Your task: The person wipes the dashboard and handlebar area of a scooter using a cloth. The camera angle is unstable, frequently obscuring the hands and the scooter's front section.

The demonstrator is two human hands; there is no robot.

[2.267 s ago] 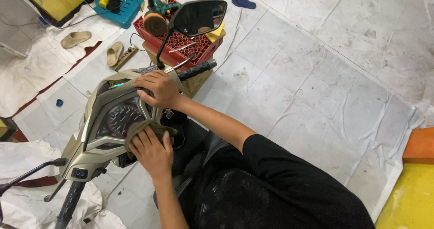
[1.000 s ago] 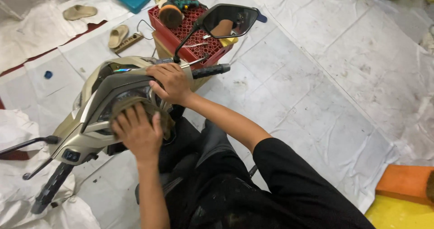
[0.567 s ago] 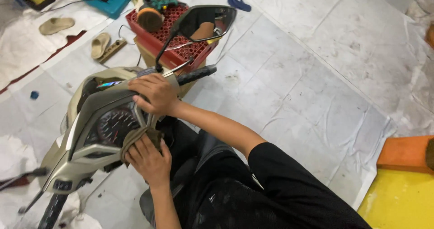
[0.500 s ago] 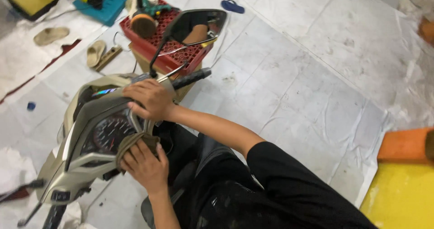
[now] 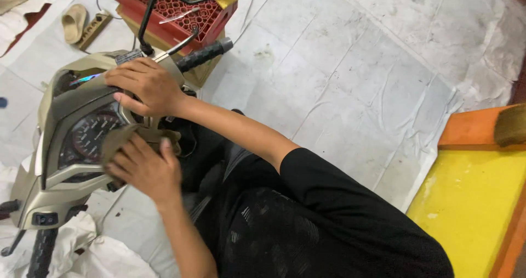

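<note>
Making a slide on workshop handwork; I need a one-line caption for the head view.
Left hand presses an olive cloth against a scooter's instrument panel while right hand steadies the cowl.

The left hand (image 5: 145, 168) presses a khaki cloth (image 5: 118, 141) against the scooter's instrument panel (image 5: 87, 138); just above it, the right hand (image 5: 148, 86) rests flat on the beige handlebar cover (image 5: 71, 78).

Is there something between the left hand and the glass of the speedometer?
Yes. A folded tan cloth lies under the left hand, pressed on the speedometer. The right hand rests bare on the panel's upper edge.
</note>
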